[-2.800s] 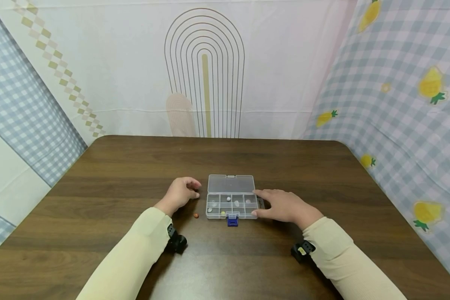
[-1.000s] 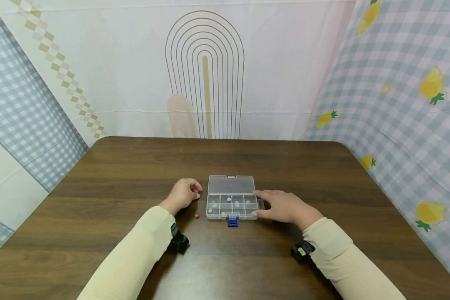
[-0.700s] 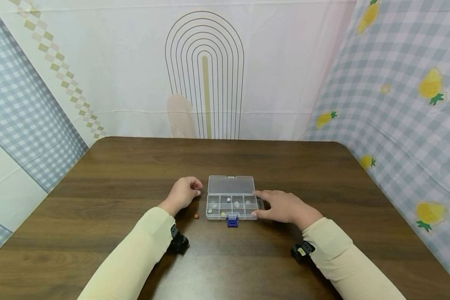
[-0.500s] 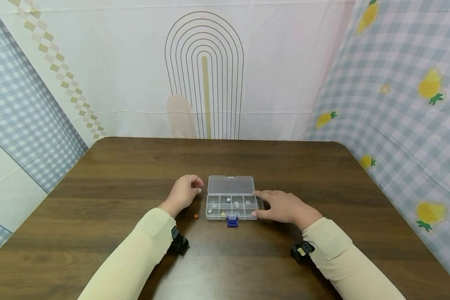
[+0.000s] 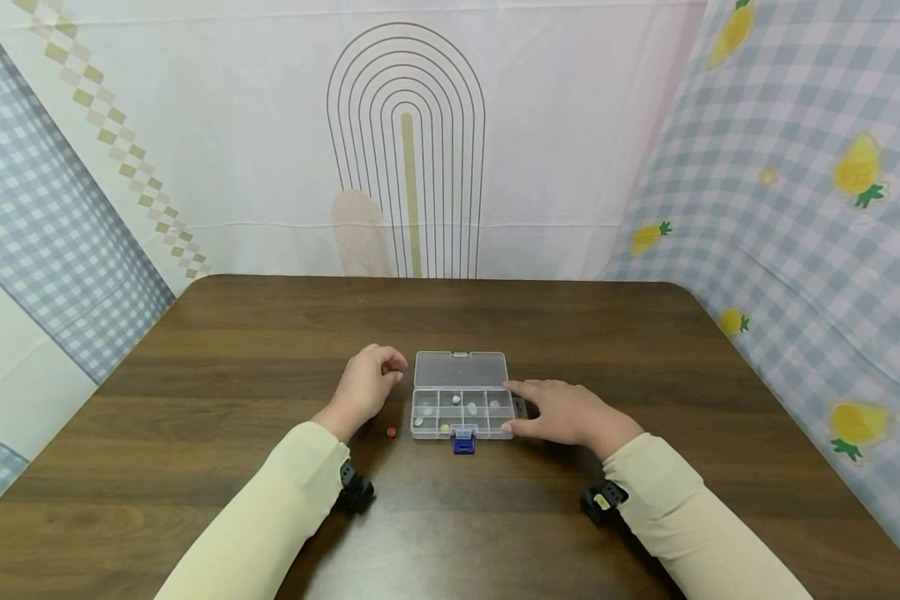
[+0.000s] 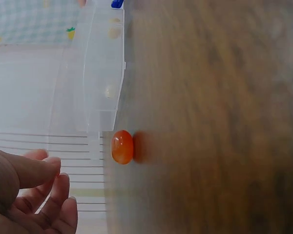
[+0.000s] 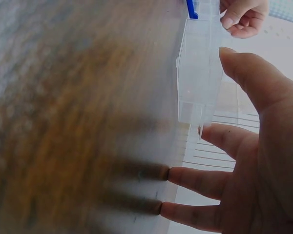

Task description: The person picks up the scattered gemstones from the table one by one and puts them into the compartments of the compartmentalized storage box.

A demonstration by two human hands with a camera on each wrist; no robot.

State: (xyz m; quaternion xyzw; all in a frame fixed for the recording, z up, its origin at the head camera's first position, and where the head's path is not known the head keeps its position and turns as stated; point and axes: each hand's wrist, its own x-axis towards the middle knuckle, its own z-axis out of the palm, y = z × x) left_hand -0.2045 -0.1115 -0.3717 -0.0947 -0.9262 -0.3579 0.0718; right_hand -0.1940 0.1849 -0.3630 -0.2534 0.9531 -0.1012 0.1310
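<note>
A clear plastic compartment box (image 5: 461,410) lies with its lid folded back and its blue latch (image 5: 463,443) at the front. Several small pale stones sit in its compartments. My right hand (image 5: 570,412) rests at its right end, fingers spread and fairly straight. In the right wrist view, the index fingertip touches the box near its far corner and two other fingertips stand on the table. My left hand (image 5: 363,383) hovers left of the box, thumb and fingertips bent together. Whether it pinches something small is hidden. Below it, an orange oval bead (image 6: 122,146) lies on the table.
The dark wooden table (image 5: 450,525) spreads out around the box. Behind it hangs a white patterned cloth (image 5: 570,125), with a blue checked cloth (image 5: 780,250) at the right. Each wrist carries a small black camera, such as the left wrist camera (image 5: 356,487).
The left thumb and fingers have drawn closer together since the earliest frame. Over the last second the left hand has risen slightly. The right hand, box and orange bead stay put.
</note>
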